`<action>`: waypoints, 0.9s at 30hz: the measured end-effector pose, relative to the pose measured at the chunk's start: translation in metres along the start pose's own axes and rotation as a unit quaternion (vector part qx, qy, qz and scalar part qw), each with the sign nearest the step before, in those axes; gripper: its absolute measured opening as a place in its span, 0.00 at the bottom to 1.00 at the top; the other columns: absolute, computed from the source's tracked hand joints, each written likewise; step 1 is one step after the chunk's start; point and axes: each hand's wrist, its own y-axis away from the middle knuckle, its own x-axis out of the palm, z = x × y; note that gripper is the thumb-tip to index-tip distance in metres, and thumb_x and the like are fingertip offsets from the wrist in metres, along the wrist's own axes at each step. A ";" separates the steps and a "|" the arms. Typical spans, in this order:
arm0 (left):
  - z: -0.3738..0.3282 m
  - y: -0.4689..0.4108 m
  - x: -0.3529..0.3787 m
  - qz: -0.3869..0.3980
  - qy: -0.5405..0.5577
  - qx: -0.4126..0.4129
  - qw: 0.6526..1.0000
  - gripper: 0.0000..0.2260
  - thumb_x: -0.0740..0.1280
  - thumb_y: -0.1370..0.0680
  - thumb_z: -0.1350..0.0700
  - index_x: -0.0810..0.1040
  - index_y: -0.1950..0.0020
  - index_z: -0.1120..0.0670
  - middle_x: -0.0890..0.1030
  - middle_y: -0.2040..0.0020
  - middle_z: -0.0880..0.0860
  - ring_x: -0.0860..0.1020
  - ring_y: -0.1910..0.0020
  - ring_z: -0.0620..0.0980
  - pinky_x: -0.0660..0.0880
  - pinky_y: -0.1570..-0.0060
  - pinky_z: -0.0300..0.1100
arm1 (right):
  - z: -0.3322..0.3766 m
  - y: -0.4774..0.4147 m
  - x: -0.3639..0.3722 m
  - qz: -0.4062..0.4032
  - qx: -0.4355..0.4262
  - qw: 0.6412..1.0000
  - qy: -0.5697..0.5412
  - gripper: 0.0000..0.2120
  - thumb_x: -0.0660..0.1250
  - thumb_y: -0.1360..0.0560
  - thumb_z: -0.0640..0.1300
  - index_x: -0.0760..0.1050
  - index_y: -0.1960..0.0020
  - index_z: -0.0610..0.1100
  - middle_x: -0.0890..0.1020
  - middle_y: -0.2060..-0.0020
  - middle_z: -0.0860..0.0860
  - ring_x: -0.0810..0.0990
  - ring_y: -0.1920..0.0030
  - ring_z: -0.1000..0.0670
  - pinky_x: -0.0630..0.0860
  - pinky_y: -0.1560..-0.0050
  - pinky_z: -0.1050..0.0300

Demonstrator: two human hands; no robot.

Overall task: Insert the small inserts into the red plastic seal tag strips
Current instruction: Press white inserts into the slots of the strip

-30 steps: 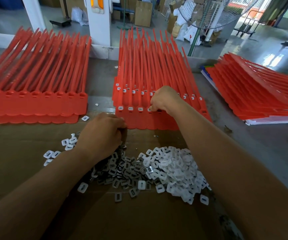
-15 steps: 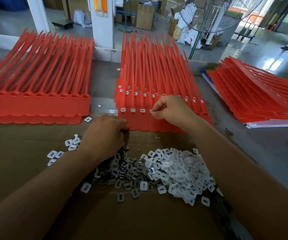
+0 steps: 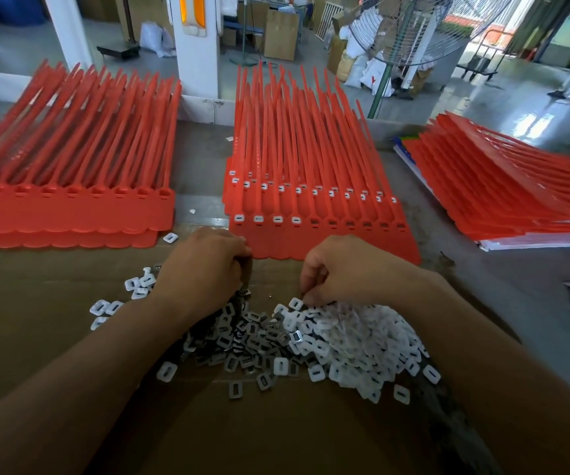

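A stack of red seal tag strips (image 3: 311, 186) lies straight ahead; several sockets at the left of its front row hold white inserts (image 3: 258, 219). Below it a pile of white plastic inserts (image 3: 355, 341) and a pile of dark metal inserts (image 3: 242, 341) lie on brown cardboard (image 3: 37, 303). My right hand (image 3: 345, 269) is curled over the top edge of the white pile, its fingertips down among the pieces. My left hand (image 3: 204, 269) is curled over the metal pile, fingers hidden under the palm; what it holds cannot be seen.
Another stack of red strips (image 3: 67, 180) lies at the left and a third (image 3: 502, 190) at the right on white sheets. A few stray white inserts (image 3: 105, 308) lie left of the piles. Behind the table stand a white pillar (image 3: 194, 46) and a fan (image 3: 410, 25).
My right hand has come back from the front row of the middle strip stack down to the white insert pile. One more socket in that row holds a white insert. My left hand stayed in place.
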 end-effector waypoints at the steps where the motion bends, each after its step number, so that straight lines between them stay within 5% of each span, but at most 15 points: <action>1: 0.000 0.000 0.000 0.001 -0.001 0.000 1.000 0.16 0.61 0.29 0.66 0.81 0.45 0.55 0.78 0.40 0.51 0.74 0.40 0.51 0.68 0.43 0.41 | 0.001 0.000 0.000 0.002 0.002 1.000 0.002 0.07 0.72 0.31 0.43 0.77 0.64 0.52 0.77 0.67 0.61 0.75 0.64 0.63 0.70 0.65 0.72; 13: 0.000 -0.001 0.002 0.006 -0.010 0.000 1.000 0.17 0.60 0.29 0.65 0.80 0.44 0.54 0.77 0.39 0.51 0.73 0.39 0.50 0.67 0.42 0.40 | -0.006 0.005 -0.001 -0.026 -0.005 0.997 -0.075 0.02 0.66 0.25 0.43 0.77 0.56 0.48 0.78 0.65 0.58 0.78 0.63 0.61 0.77 0.57 0.65; 17: 0.000 -0.001 0.001 0.008 -0.009 0.000 1.000 0.17 0.60 0.29 0.65 0.80 0.44 0.55 0.77 0.39 0.51 0.73 0.39 0.50 0.66 0.42 0.40 | -0.005 0.006 -0.001 -0.019 -0.006 0.996 -0.086 0.05 0.66 0.25 0.44 0.73 0.60 0.50 0.79 0.68 0.56 0.78 0.67 0.60 0.77 0.60 0.62; 27: 0.000 0.000 0.001 0.004 -0.012 0.001 1.000 0.17 0.61 0.29 0.66 0.80 0.45 0.55 0.78 0.40 0.51 0.73 0.39 0.50 0.66 0.43 0.39 | -0.010 0.008 -0.001 -0.092 -0.031 0.990 -0.098 0.07 0.68 0.27 0.43 0.73 0.61 0.52 0.76 0.68 0.58 0.73 0.69 0.67 0.69 0.67 0.71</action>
